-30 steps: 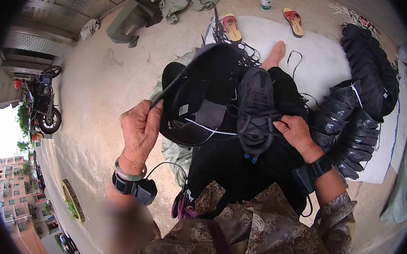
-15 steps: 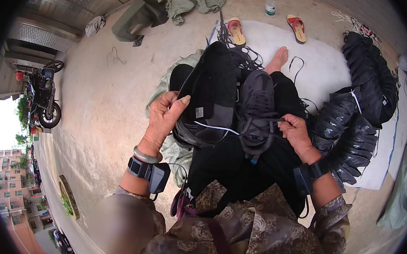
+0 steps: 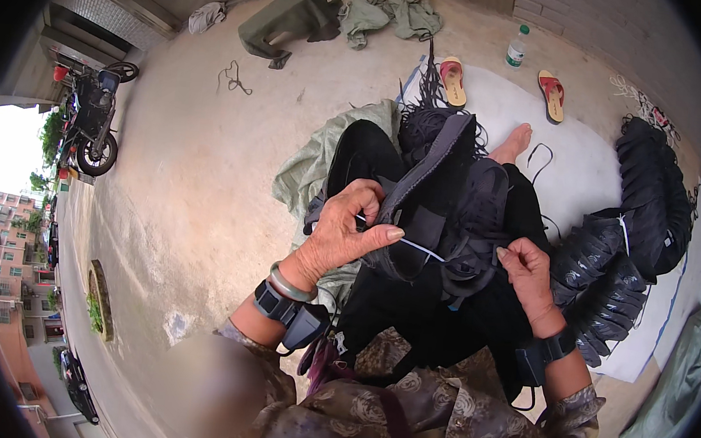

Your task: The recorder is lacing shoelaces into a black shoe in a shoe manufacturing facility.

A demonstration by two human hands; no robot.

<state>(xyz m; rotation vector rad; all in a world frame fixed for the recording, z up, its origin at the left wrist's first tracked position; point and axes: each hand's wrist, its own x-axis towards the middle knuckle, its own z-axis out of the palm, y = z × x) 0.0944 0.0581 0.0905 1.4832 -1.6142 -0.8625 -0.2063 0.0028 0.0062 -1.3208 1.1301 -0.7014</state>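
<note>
A black lace-up shoe upper point(image 3: 480, 209) lies across my lap over black trousers, beside more dark uppers point(image 3: 365, 156) on its left. A thin white cord point(image 3: 422, 248) runs from under my left hand to the near end of the laced upper. My left hand point(image 3: 345, 231) is closed on this cord, thumb stretched along it and fingers curled. At the upper's right side my right hand point(image 3: 526, 274) pinches thumb to forefinger on a dark shoelace, whose end is hard to make out. Loose black laces point(image 3: 427, 130) are heaped beyond the uppers.
Tied stacks of black uppers point(image 3: 601, 280) sit at the right on a white sheet point(image 3: 576, 183). Red sandals point(image 3: 551, 96) and a water bottle point(image 3: 516, 47) stand farther off. Green cloth point(image 3: 301, 170) lies at the left; a motorcycle point(image 3: 92, 120) is parked beyond.
My left hand has left the edge of the left upper and moved right onto the white cord. My right hand stays by the laces, with less lace showing. The view has shifted.
</note>
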